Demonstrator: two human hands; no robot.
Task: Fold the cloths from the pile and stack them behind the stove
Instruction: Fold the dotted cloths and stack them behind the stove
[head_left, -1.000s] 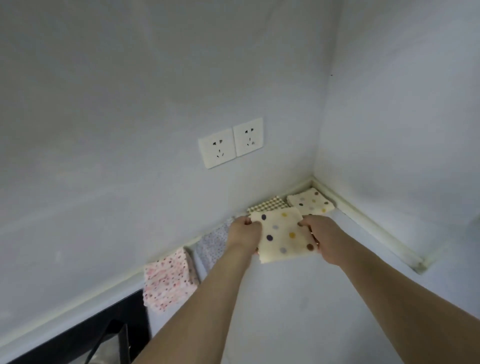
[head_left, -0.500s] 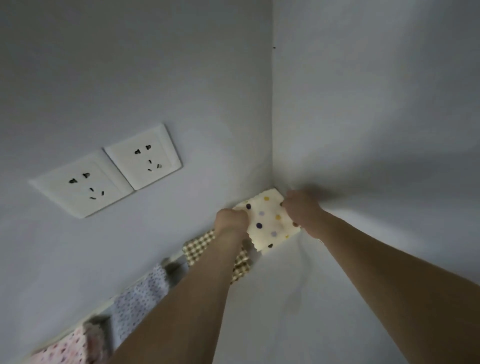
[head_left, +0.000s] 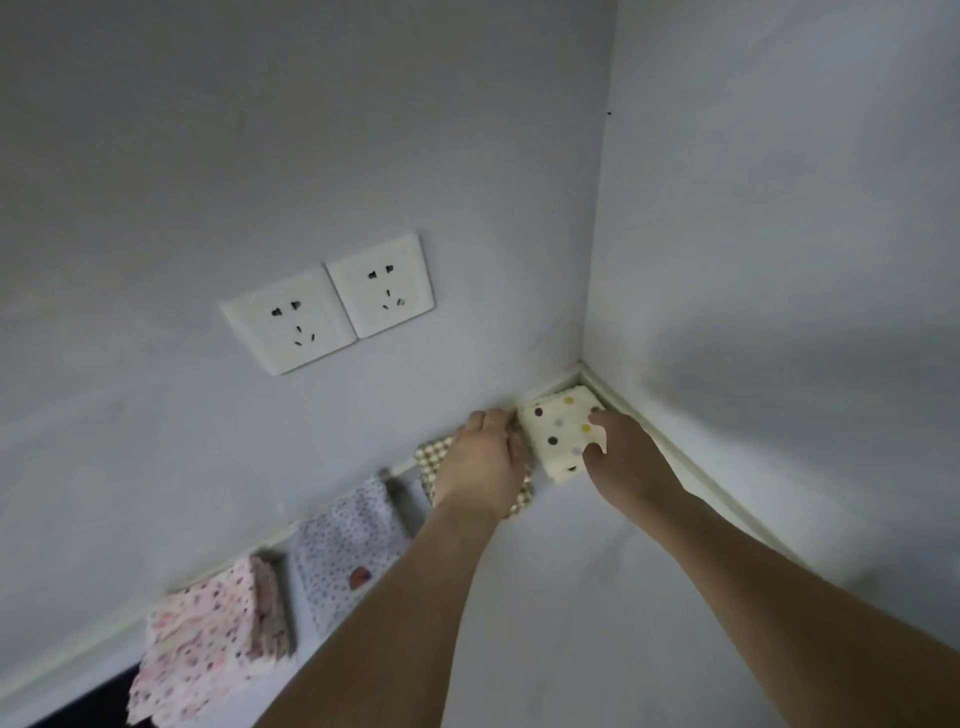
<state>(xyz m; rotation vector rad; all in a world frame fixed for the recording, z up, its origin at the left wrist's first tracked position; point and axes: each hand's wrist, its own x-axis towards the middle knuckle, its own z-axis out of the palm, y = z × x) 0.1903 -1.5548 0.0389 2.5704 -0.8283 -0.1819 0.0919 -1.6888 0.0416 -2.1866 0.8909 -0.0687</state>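
From the head view, we have the dotted cloth (head_left: 563, 435) folded and sitting in the counter's far corner, at about one o'clock from the middle of the frame, tucked where the two walls meet. Our right hand (head_left: 621, 457) rests on its right edge, fingers curled over the cloth's near corner; whether they pinch the fabric or only press it down we cannot tell. Our left hand (head_left: 483, 462) sits just at nine o'clock of the cloth, touching or nearly touching its left edge, fingers loosely bent with nothing clearly held, and it lies over the check cloth (head_left: 431, 454).

The relation that matters: the cloth lies between our two hands, its long axis running from seven to one o'clock into the corner, and the right hand is the nearer one, already on it. We judge the placing nearly done; what remains is to let go and draw back without dragging the fold open.

The counter (head_left: 571, 597) is pale, smooth and flat. Along the back wall, from the corner toward seven o'clock, lie the check cloth, a grey speckled cloth (head_left: 348, 551) and a pink stack (head_left: 208, 644). Two sockets (head_left: 332, 304) sit on the wall at ten o'clock. A dark edge at the bottom left may be the stove.
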